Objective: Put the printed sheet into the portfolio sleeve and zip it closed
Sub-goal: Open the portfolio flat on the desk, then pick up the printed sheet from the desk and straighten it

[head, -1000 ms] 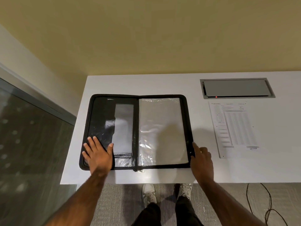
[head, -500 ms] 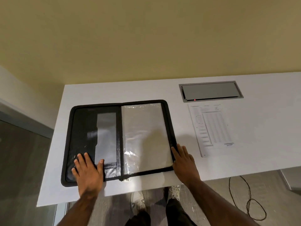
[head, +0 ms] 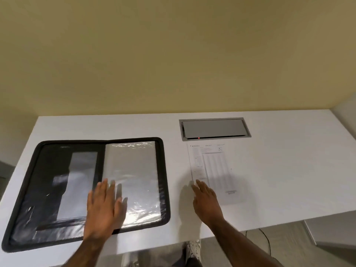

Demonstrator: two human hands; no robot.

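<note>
A black zip portfolio [head: 162,166] lies open flat on the left of the white table [head: 289,170]. Its right half holds a clear plastic sleeve [head: 134,174]; its left half shows dark pockets. My left hand [head: 104,209] rests flat, fingers apart, across the spine and the sleeve's lower left. The printed sheet [head: 213,170] lies flat on the table to the right of the portfolio. My right hand [head: 206,201] is open over the sheet's lower left corner, fingertips at its left edge, holding nothing.
A grey metal cable hatch [head: 213,129] with a small red light is set into the table just beyond the sheet. A yellow wall rises behind the table. A black cable [head: 267,241] hangs below the front edge, near my shoes.
My left hand slid right from the left pocket onto the spine and sleeve. My right hand left the portfolio's right edge and moved right to the sheet's corner. The camera view shifted right.
</note>
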